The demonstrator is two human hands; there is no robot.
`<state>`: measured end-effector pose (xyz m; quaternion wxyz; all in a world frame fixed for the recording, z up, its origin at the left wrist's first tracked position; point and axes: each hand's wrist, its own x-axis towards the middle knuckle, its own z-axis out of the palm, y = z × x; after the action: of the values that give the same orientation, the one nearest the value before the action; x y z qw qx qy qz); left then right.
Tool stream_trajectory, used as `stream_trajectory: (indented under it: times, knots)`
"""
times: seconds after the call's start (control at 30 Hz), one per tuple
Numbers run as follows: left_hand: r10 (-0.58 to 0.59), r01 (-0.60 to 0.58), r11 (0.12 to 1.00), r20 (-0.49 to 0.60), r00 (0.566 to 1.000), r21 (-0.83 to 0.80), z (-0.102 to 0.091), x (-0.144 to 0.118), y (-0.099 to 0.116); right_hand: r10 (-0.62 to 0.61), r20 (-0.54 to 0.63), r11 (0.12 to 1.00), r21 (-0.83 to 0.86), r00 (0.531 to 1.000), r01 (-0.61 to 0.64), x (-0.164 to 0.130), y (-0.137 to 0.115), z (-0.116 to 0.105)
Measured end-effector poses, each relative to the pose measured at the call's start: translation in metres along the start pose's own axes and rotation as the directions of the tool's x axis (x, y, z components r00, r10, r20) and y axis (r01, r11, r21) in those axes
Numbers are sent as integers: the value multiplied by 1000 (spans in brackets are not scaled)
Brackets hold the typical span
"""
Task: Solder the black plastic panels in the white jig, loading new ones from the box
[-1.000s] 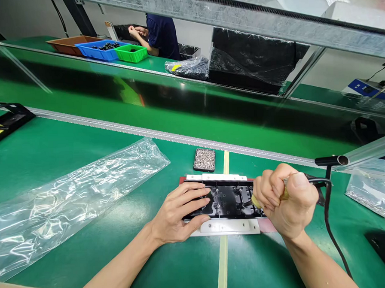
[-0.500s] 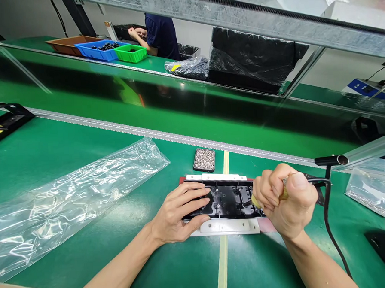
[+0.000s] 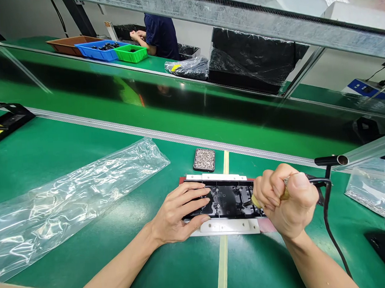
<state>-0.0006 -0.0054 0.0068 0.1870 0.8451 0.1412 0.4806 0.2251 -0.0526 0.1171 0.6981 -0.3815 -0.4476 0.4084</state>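
A black plastic panel [image 3: 227, 200] with raised posts and ribs lies in a fixture with white side blocks [image 3: 229, 226]. My left hand [image 3: 179, 212] rests flat over the panel's left end, fingers stretched out and open. Closed in a fist, my right hand [image 3: 287, 199] grips a corded tool that looks like a soldering iron [image 3: 255, 201], with a yellowish handle. Its dark tip slants down and left to the panel's inner face; whether it touches is too small to tell. My right hand hides the panel's right end.
Behind the fixture stands a small tray of tiny metal pieces [image 3: 204, 159]. A clear plastic bag [image 3: 86, 201] covers the left. At right are a black stand with a tube [image 3: 331, 160], the cord [image 3: 327, 214] and another bag [image 3: 375, 190]. A co-worker [image 3: 161, 36] is beyond the partition.
My two hands and the panel stay almost still, with the tool's tip at nearly the same spot. The co-worker's hands at the back have shifted slightly.
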Motion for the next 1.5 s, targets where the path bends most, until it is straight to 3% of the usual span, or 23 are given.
stream_trajectory:
  times: [1.5]
  knots:
    - [3,-3,1000,13,1000,-18,0,-3,-1,15,42,1000,9,999,-15,1,0,0]
